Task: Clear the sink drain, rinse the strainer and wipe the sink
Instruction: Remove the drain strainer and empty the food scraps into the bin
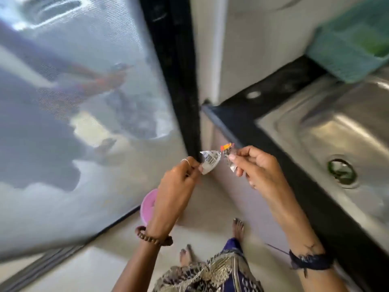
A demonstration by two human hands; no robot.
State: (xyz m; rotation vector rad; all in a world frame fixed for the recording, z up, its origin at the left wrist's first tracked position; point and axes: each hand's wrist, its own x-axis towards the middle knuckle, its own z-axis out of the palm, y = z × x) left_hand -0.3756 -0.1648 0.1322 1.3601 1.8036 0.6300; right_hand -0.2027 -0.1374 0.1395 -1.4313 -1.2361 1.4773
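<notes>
A steel sink (311, 131) fills the right side, its round drain (342, 171) dark with green residue. To the left of the sink, over the floor, my left hand (179, 182) pinches a white wrapper piece (209, 162) printed with a barcode. My right hand (254, 165) pinches another crumpled wrapper piece (228, 154) with an orange and red edge. The two pieces nearly touch between my hands. No strainer can be made out.
A black counter edge (252, 131) borders the sink. A teal basket (349, 47) sits at the sink's back corner. A mesh screen door (84, 102) with a black frame stands on the left. A pink round thing (148, 205) lies on the floor behind my left wrist.
</notes>
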